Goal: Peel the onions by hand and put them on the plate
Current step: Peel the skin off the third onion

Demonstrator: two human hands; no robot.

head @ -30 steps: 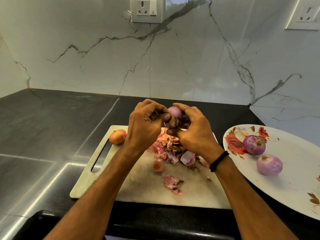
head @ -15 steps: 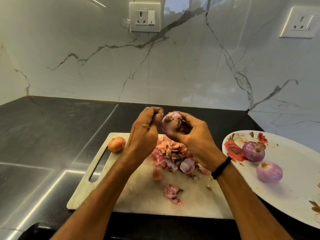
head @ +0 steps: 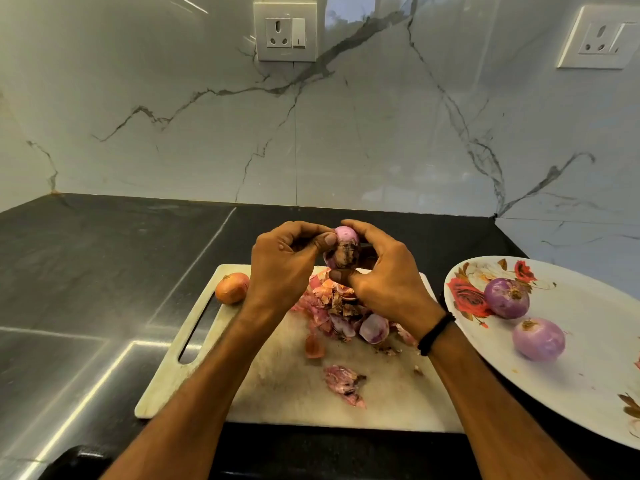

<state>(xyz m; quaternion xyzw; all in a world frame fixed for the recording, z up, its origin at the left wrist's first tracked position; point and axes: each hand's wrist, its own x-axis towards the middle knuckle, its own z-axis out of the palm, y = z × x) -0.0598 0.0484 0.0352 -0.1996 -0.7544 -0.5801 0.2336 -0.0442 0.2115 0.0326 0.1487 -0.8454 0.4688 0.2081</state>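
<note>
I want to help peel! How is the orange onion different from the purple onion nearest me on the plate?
The orange onion wears dry skin; the purple onion is peeled and shiny. The orange onion lies on the cutting board, the purple onion on the plate. Both are round.

We are viewing a glossy white, grey-veined marble wall (head: 173, 116) carrying a centre socket plate (head: 285, 31) and a right socket plate (head: 601, 38), above a polished black countertop (head: 86, 271) reflecting light streaks at left.

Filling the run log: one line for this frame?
step: peeling | right hand grips held onion | left hand pinches same onion | plate: two peeled onions | board: unpeeled onion, peel pile
</note>
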